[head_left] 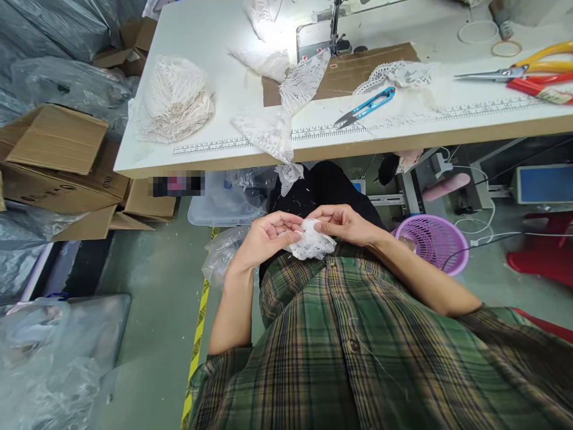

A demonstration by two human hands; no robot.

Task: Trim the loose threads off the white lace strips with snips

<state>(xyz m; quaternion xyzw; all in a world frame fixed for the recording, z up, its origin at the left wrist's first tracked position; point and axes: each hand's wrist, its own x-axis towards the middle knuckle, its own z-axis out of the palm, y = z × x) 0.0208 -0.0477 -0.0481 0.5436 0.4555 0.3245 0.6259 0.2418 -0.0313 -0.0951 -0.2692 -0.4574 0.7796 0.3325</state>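
Over my lap, a small bunched piece of white lace (pixel 312 240) is pinched between both hands. My left hand (pixel 272 234) grips its left side, thumb against fingers. On the upper right side, my right hand (pixel 342 223) holds it between thumb and fingertips. Just above, a white lace strip (pixel 268 130) lies on the table and hangs over its front edge towards my knees. Further back, it runs up to a sewing machine (pixel 335 36). A thick pile of white lace (pixel 175 100) sits at the table's left.
Blue thread snips (pixel 367 107) lie near the table's printed ruler. Yellow-handled scissors (pixel 514 73) and a red-handled tool (pixel 537 89) are at the right. Brown cardboard (pixel 344 73) lies by the machine. Below are a purple basket (pixel 432 242) and, at left, cardboard boxes (pixel 58 161).
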